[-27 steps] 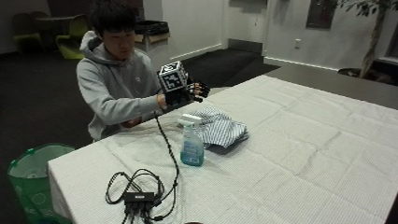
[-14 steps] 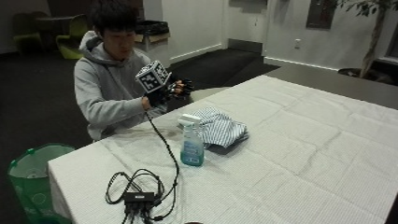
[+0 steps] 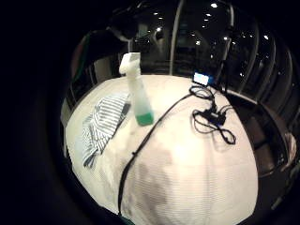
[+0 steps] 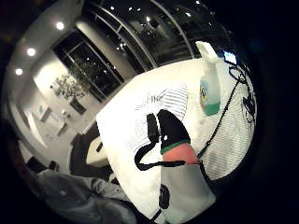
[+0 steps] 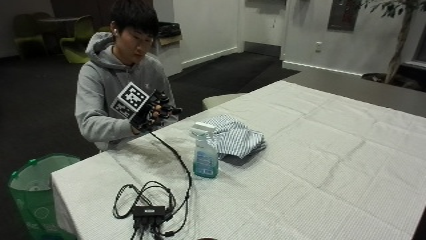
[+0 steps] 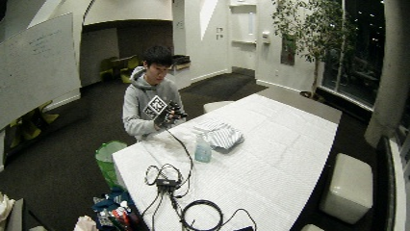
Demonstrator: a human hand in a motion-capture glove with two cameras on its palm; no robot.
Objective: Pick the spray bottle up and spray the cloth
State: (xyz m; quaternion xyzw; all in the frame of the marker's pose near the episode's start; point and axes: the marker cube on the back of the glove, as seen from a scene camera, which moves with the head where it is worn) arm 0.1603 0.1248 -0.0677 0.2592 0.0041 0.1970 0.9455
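Step in hand: reach for the spray bottle (image 5: 205, 152); I judge the pick-up not yet begun.
Right hand (image 5: 154, 110): raised in front of the person's chest at the near-left edge of the table (image 5: 346, 150), well apart from the bottle, holding nothing. I cannot tell from these views whether its fingers are curled or straight.
Bottle position: upright on the white tablecloth, white trigger head up, blue-green liquid in the lower part. It stands just beside the cloth (image 5: 233, 137), on its near-left side.
Cloth: striped, folded in a loose heap; whether it touches the bottle I cannot tell.
Approach, my plan: bring the hand down and right toward the bottle neck, wrap below the trigger head, index finger free for the trigger.
Nozzle: its facing looks roughly toward the cloth, but I would check before squeezing.
Hazard: the black cable (image 5: 174, 155) runs from the glove past the bottle's base to the cable bundle (image 5: 150, 205); dragging it could tip the bottle.
Palm views: bottle (image 3: 137, 89) and cloth (image 3: 101, 126) both sit well away from the palm.
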